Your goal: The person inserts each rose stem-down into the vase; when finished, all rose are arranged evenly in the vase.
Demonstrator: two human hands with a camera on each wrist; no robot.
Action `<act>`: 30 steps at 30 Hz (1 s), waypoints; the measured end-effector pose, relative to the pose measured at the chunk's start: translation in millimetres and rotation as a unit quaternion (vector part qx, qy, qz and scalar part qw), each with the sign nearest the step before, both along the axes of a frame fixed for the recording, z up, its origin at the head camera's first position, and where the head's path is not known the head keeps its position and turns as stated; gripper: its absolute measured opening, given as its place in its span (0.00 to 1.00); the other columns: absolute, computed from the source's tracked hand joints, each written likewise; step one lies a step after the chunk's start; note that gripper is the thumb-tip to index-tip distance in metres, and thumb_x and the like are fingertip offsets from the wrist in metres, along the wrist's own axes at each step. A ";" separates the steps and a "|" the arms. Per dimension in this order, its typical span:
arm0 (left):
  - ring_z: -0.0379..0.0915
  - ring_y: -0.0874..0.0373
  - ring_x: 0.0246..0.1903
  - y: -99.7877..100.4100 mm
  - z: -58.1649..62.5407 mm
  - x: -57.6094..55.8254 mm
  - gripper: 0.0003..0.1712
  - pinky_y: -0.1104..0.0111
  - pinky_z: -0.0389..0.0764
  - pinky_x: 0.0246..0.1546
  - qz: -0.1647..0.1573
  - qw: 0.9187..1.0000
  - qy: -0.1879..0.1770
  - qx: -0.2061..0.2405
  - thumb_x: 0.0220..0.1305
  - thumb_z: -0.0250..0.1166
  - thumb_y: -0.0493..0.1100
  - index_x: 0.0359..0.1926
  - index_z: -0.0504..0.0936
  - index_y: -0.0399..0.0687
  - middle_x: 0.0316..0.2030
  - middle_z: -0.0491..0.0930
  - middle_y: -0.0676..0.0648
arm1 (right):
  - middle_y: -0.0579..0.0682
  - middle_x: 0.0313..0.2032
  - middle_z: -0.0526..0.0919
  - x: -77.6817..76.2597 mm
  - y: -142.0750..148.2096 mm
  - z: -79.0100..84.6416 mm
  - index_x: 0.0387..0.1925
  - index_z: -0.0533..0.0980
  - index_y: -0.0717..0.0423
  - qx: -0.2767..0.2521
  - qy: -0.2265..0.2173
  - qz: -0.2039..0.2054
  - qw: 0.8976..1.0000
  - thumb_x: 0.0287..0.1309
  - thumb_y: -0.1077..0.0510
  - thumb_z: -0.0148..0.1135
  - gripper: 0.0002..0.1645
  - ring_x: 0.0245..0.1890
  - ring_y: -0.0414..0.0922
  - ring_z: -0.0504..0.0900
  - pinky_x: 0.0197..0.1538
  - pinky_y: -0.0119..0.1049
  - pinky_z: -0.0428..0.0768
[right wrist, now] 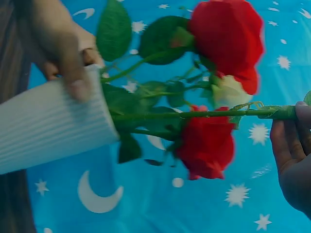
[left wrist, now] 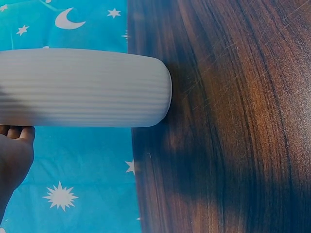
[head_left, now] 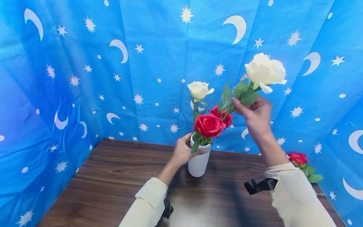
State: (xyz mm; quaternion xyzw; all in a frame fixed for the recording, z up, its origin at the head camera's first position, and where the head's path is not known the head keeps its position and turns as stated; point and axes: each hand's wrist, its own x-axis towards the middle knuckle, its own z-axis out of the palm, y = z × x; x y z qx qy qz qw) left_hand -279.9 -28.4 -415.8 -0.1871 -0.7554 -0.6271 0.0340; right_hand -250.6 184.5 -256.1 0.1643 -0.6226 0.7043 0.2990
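Both grip: left hand (head_left: 182,149) round the vase (head_left: 199,164), right hand (head_left: 257,118) pinching a white rose (head_left: 265,71).

From over here, the flower vase (head_left: 198,164) stands on the table (head_left: 119,176), three roses (head_left: 209,125) in it, fabric backdrop (head_left: 158,47) at twelve o'clock. Left hand (head_left: 183,150) at nine, right hand (head_left: 256,118) at two (with a fourth rose (head_left: 265,71)), a fifth rose (head_left: 297,158) at three.

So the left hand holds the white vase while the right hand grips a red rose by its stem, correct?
Not quite: the rose gripped by its stem in the right hand is white, not red, as the head view shows. The left hand does hold the white vase.
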 end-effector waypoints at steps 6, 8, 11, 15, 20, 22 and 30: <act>0.82 0.51 0.59 0.0 -0.9 -1.4 0.45 0.60 0.84 0.60 -0.001 1.000 0.004 0.005 0.50 0.82 0.50 0.69 0.74 0.47 0.61 0.83 0.45 | 0.35 0.29 0.90 -3.4 -12.7 -24.5 0.37 0.85 0.49 0.053 -0.012 -0.028 0.998 0.58 0.70 0.70 0.12 0.31 0.31 0.90 0.36 0.26 0.87; 0.82 0.50 0.59 -0.3 -0.5 -1.1 0.45 0.59 0.84 0.59 -0.001 1.000 0.006 0.006 0.51 0.81 0.50 0.69 0.74 0.47 0.61 0.83 0.44 | 0.30 0.29 0.89 -4.2 -17.7 -33.1 0.39 0.85 0.60 0.080 -0.007 -0.041 0.996 0.57 0.70 0.70 0.08 0.31 0.28 0.89 0.36 0.23 0.86; 0.83 0.50 0.58 -0.9 -0.5 -0.9 0.44 0.61 0.85 0.57 -0.005 1.000 0.018 0.004 0.51 0.81 0.48 0.68 0.75 0.47 0.61 0.83 0.44 | 0.38 0.31 0.91 -6.1 -24.5 -47.0 0.43 0.81 0.76 0.111 -0.001 -0.056 0.992 0.55 0.74 0.68 0.12 0.31 0.25 0.86 0.37 0.20 0.84; 0.84 0.52 0.56 -1.4 -1.6 -1.6 0.42 0.64 0.86 0.54 -0.005 0.999 0.036 -0.006 0.50 0.82 0.47 0.66 0.77 0.49 0.58 0.85 0.45 | 0.67 0.40 0.89 -8.8 -30.6 -63.8 0.48 0.80 0.78 0.153 -0.023 -0.063 0.986 0.52 0.79 0.63 0.19 0.31 0.22 0.83 0.38 0.17 0.82; 0.83 0.52 0.57 -1.1 -0.4 -0.7 0.41 0.63 0.86 0.56 0.000 0.999 0.032 -0.015 0.50 0.82 0.47 0.66 0.77 0.49 0.59 0.84 0.46 | 0.73 0.46 0.86 -11.7 -35.1 -80.1 0.55 0.79 0.72 0.187 -0.077 -0.052 0.978 0.55 0.75 0.64 0.23 0.32 0.27 0.84 0.39 0.17 0.82; 0.83 0.52 0.58 -1.4 0.3 1.0 0.41 0.61 0.85 0.57 0.000 1.000 0.026 -0.015 0.51 0.81 0.48 0.66 0.76 0.50 0.60 0.84 0.46 | 0.71 0.48 0.86 -11.0 -36.1 -85.5 0.57 0.78 0.70 0.199 -0.093 -0.050 0.974 0.57 0.72 0.66 0.24 0.37 0.35 0.89 0.42 0.18 0.83; 0.84 0.51 0.55 -5.9 -0.7 7.9 0.41 0.62 0.87 0.54 -0.012 1.000 0.028 -0.005 0.51 0.81 0.52 0.65 0.77 0.49 0.58 0.85 0.45 | 0.67 0.53 0.86 -3.9 -38.7 -99.4 0.60 0.77 0.68 0.232 -0.101 -0.053 0.966 0.58 0.69 0.68 0.27 0.54 0.63 0.86 0.53 0.28 0.84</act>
